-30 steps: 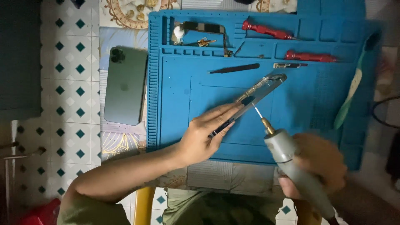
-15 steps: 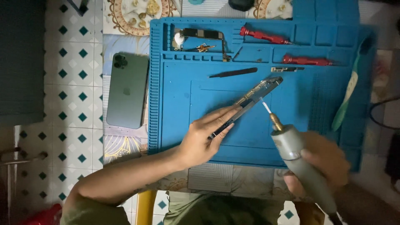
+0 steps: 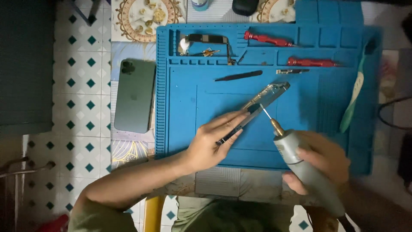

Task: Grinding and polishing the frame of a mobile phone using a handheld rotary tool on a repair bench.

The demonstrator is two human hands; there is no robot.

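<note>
My left hand (image 3: 214, 139) grips a phone frame (image 3: 266, 98) held on edge over the blue work mat (image 3: 184, 111), fingers along its lower end. My right hand (image 3: 322, 161) is wrapped around a grey electric rotary tool (image 3: 300, 165). Its thin bit (image 3: 267, 114) touches the side of the phone frame near the middle.
A dark green phone (image 3: 134, 95) lies face down left of the mat. On the mat lie black tweezers (image 3: 239, 76), two red screwdrivers (image 3: 268, 39) (image 3: 312, 62), small parts (image 3: 206, 45) and a green brush (image 3: 354, 96). A patterned plate (image 3: 146, 15) sits at the top.
The view has shifted slightly. The rotary tool's bit has edged closer along the phone frame; both hands keep the same hold.
</note>
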